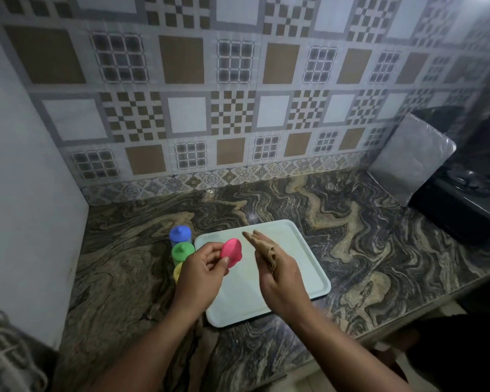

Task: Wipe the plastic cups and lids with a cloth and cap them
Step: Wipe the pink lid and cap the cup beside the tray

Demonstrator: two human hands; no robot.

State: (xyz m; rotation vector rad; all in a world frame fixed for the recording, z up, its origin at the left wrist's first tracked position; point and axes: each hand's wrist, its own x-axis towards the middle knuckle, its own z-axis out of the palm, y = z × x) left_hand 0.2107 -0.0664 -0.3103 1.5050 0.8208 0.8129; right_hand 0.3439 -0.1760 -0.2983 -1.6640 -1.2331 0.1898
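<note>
My left hand (200, 271) pinches a pink lid (231, 251) on edge above the left side of a white tray (303, 267). Just right of the lid, my right hand (277, 271) holds a brown cloth (266, 250), which lies along its palm and fingers and sticks out past them. The lid and the cloth are a little apart. Left of the tray stand a capped blue cup (180, 234) and a capped green cup (182, 251). In front of them a yellow cup (178, 273) is mostly hidden by my left hand.
The marbled stone counter (365, 236) ends at a white wall on the left and a tiled wall behind. A foil-covered sheet (410, 158) leans at the back right beside a black gas stove (470, 193). A white wire rack (6, 355) shows at the bottom left.
</note>
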